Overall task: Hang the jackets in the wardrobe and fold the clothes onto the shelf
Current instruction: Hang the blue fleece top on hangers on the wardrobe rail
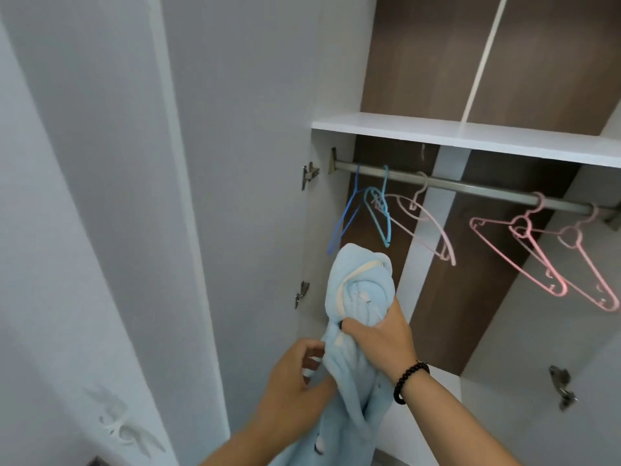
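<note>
— Fingers of the right hand (376,344) clamp the bunched collar of the pale blue jacket (356,297), held up just below the rail (470,190); the left hand (295,381) pinches its front edge lower down

— What could go wrong?

— No hanger is in it yet. Bunched this tight, a shoulder could slide off the blue hanger (379,213) and the fleece drop

— Any writing?

— None I can read; a pale tag near the collar is too small to tell
</note>
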The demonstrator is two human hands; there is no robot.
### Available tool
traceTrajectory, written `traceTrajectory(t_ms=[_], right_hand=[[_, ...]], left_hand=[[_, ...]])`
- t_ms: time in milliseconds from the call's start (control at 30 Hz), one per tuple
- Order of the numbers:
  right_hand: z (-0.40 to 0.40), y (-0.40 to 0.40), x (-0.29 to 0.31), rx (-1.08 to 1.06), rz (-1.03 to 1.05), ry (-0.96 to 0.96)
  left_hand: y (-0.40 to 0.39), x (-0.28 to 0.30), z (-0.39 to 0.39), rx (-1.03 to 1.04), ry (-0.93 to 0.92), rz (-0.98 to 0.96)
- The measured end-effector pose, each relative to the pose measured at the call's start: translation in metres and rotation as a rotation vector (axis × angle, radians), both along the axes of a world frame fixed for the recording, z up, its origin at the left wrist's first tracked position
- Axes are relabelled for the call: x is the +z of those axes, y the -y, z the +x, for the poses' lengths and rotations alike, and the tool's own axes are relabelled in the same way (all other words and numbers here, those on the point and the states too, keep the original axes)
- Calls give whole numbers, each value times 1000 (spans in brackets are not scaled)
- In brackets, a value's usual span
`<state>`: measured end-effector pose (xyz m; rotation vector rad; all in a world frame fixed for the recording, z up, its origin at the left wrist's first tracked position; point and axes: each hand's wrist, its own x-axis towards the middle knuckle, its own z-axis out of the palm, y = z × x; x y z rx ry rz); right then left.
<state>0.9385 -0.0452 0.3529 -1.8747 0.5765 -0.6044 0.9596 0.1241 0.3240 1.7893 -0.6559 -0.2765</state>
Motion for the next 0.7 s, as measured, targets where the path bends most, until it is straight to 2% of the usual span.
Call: traceTrajectory(t_ms=[100, 167, 233, 333, 433, 500, 600, 700], right_hand=[[-14, 18, 7, -69, 12, 22], [-23, 30, 13, -108, 19, 47], [-31, 42, 15, -141, 31, 63], [-42, 62, 15, -160, 77, 91], [-59, 85, 21, -156, 191, 127], [-70, 103, 25, -147, 282, 148], [-89, 136, 26, -161, 297, 133], [-106, 170, 24, -158, 325, 86]], left_hand=[[23, 8, -14, -61, -274, -172], [40, 12, -17, -136, -364, -189], [60, 20, -19, -182, -344, -107], [93, 30, -17, -175, -204, 51], [129, 32, -18, -162, -172, 83], [150, 31, -22, -154, -266, -24], [178, 34, -27, -87, -470, -178], [205, 38, -24, -49, -549, -264]])
